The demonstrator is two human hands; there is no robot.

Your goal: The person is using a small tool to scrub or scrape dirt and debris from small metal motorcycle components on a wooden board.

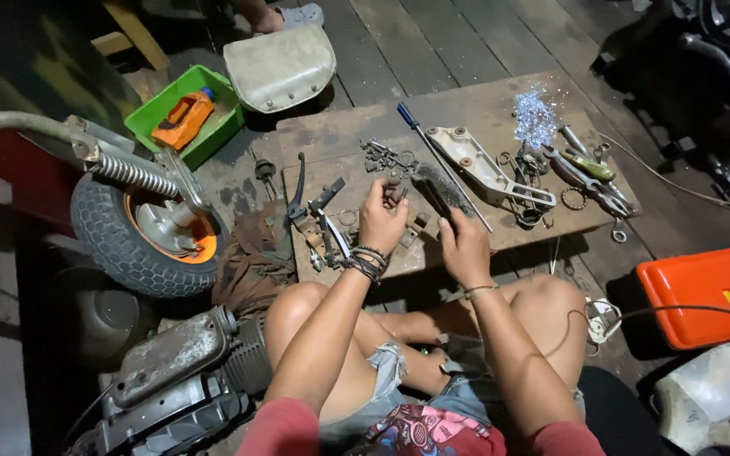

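Right now I am sitting cross-legged on dark floor planks with a worn brown wooden board laid flat ahead of my knees, and everything I describe sits relative to that board. My left hand hovers over its near edge, fingers curled in, pinching what looks like a small dark metal part; it is too small to name. My right hand is closed round the handle of a dark bristled wire brush, which angles up and away over the board's middle, probably held that way so the bristles face the part in the other hand.

Across the board lies a long blue-handled screwdriver, and just beyond it a pale flat metal bracket with round holes. Spanners and pliers crowd the board's right end, loose nuts near the centre. To the left of the board stands a small rubber-tyred wheel with an orange hub; beyond its far left corner sits a green plastic tray. An orange plastic case lies off the right end. The near edge, where my hands work, has the most free room.
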